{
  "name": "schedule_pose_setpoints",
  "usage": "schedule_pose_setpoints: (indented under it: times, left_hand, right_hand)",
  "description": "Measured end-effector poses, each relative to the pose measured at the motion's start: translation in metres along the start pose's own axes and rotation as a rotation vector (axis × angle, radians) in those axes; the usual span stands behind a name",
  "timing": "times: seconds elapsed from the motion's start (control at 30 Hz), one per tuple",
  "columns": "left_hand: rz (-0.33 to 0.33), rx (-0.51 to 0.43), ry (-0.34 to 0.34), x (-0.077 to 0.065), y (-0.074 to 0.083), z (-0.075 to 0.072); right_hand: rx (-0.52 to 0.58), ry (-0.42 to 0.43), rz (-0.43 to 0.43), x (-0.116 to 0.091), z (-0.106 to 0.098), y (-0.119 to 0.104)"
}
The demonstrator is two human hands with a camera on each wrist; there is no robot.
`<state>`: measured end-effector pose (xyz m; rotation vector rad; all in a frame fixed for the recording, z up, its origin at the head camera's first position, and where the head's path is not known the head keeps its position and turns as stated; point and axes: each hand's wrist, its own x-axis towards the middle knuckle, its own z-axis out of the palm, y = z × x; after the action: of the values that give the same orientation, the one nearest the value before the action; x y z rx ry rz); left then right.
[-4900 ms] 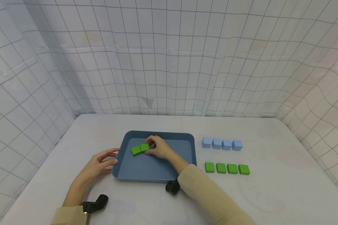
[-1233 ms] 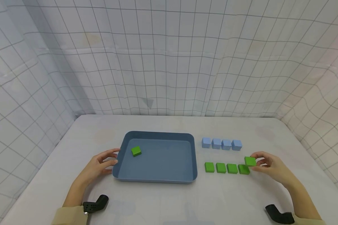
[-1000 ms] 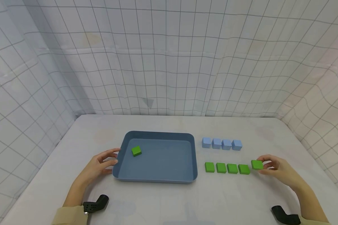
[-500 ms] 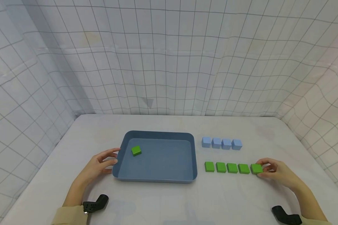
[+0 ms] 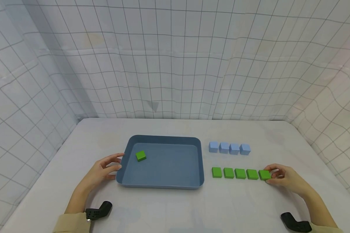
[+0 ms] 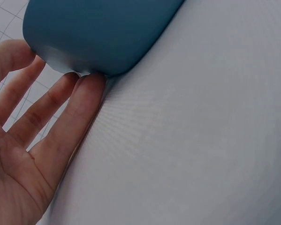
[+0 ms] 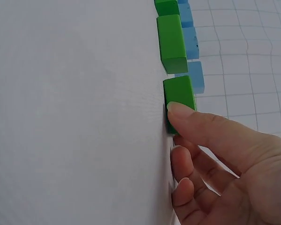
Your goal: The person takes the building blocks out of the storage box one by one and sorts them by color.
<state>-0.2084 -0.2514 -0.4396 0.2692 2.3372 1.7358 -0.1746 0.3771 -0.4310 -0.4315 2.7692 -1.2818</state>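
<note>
My right hand [image 5: 288, 177] pinches a green block [image 5: 264, 175] at the right end of a row of green blocks [image 5: 240, 173] on the table. In the right wrist view the thumb [image 7: 210, 129] lies along the block's near side, and the block stands at the table surface. My left hand [image 5: 100, 170] touches the left side of a blue-grey tray [image 5: 169, 171] with loosely bent fingers. Fingertips meet the tray's outer wall [image 6: 98, 37] in the left wrist view. One green block [image 5: 141, 156] lies inside the tray, towards its left.
Behind the green row stands a row of light blue cubes [image 5: 229, 148], right of the tray. A white cloth with grid lines [image 5: 175, 64] hangs behind and at both sides of the white table [image 5: 151, 210]. Each wrist wears a black camera mount [image 5: 99, 211].
My right hand has taken a green block out of the tray, carried it right and lowered it at the row's right end, then nudged it slightly left. My left hand stays put.
</note>
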Motion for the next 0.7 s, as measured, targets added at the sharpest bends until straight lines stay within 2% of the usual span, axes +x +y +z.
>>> schedule_pose_setpoints:
  times: [0.5, 0.7]
  left_hand:
    - [0.001, 0.003, -0.001, -0.0012, 0.0012, -0.0005]
    - [-0.008, -0.006, -0.005, -0.0006, 0.0010, 0.0001]
  right_hand:
    - [-0.001, -0.008, 0.036, 0.0030, 0.0004, 0.0023]
    - [-0.017, 0.001, 0.010, 0.0013, -0.0044, -0.0058]
